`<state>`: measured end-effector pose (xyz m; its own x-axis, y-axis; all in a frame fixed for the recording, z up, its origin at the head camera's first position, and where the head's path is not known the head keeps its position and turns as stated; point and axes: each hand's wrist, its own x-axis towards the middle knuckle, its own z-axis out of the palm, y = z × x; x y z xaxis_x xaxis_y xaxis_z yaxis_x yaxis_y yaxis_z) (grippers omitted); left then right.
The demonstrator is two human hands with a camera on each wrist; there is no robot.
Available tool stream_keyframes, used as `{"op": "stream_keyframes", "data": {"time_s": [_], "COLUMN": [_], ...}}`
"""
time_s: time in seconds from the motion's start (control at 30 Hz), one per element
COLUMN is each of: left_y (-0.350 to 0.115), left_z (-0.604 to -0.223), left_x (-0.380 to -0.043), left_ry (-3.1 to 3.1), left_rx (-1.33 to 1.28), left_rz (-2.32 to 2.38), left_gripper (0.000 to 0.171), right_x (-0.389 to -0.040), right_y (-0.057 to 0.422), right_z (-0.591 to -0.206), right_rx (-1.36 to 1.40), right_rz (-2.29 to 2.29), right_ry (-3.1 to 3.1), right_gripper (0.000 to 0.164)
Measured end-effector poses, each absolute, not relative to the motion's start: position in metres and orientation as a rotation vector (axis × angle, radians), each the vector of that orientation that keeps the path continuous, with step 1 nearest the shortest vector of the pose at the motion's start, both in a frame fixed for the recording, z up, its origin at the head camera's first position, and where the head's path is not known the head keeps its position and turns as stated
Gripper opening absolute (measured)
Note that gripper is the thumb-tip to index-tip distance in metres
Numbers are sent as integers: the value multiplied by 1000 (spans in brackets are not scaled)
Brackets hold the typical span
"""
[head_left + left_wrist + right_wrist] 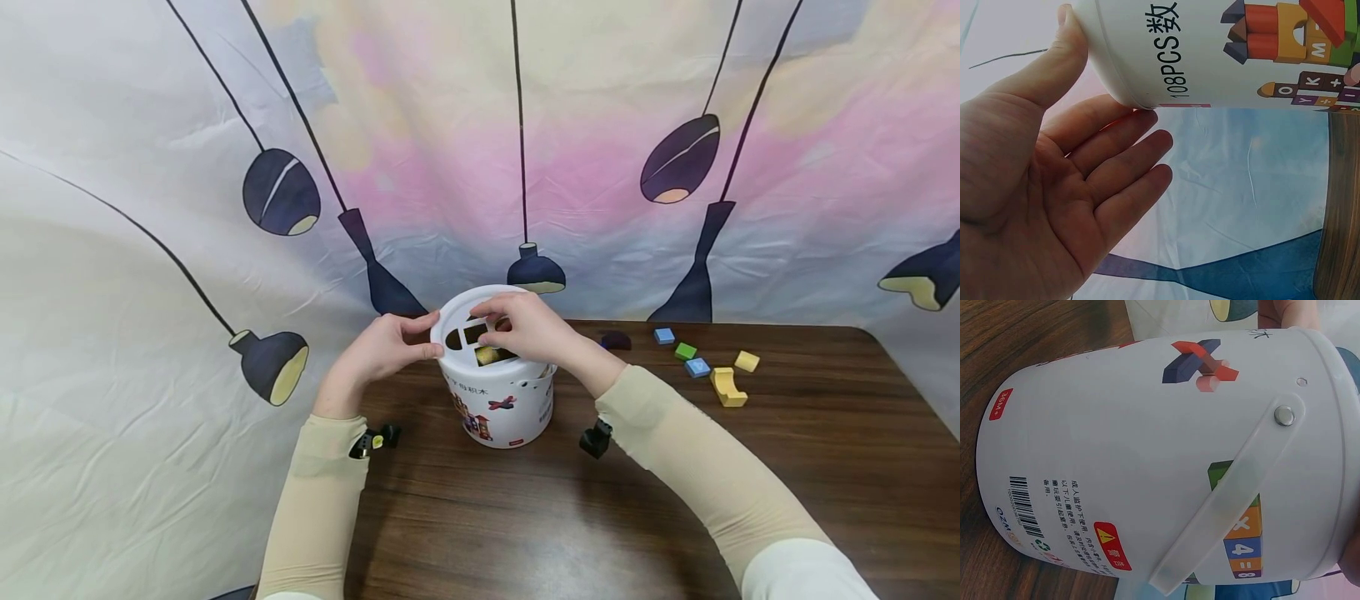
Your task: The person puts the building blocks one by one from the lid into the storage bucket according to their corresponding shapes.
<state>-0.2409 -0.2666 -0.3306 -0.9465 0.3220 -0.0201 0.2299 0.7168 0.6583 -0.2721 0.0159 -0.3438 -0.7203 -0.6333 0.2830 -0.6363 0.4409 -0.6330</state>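
Note:
A white bucket (504, 417) printed with building-block pictures stands on the table in the head view. Its white lid (453, 313) has several cut-out holes, and something yellow (491, 356) shows through one. At the left rim, my left hand (382, 350) touches with thumb and index finger; in the left wrist view the other fingers extend loosely below the bucket's side. My right hand (528, 329) is over the lid's right part, fingers bent and thumb beside the holes. Whether those fingertips pinch anything is hidden. A translucent handle (1225, 494) hangs along the bucket's side.
On the table (637, 517) to the right lie two blue blocks, one plain (664, 336) and one marked (697, 367), a green block (686, 352), a small yellow block (747, 361) and a yellow arch block (727, 387). A printed cloth (450, 125) hangs behind.

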Motion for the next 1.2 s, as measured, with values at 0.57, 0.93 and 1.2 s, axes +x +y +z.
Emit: {"op": "stream_keyframes", "data": {"time_s": [0.57, 0.93, 1.2], "left_y": [-267, -266, -268], "left_z": [-331, -331, -332], "left_x": [-241, -241, -242], "left_ry": [2793, 2825, 2830], "left_rx": [463, 478, 472], "left_rz": [1048, 1012, 999], "left_gripper": [68, 67, 68], "right_x": [-271, -274, -274], "right_y": [26, 48, 77], "right_z": [-345, -350, -356], "right_rx": [1121, 1027, 898], "right_rz": [1252, 1440, 1523], "right_ry": [-2628, -2499, -2432], "right_gripper": [45, 40, 36]}}
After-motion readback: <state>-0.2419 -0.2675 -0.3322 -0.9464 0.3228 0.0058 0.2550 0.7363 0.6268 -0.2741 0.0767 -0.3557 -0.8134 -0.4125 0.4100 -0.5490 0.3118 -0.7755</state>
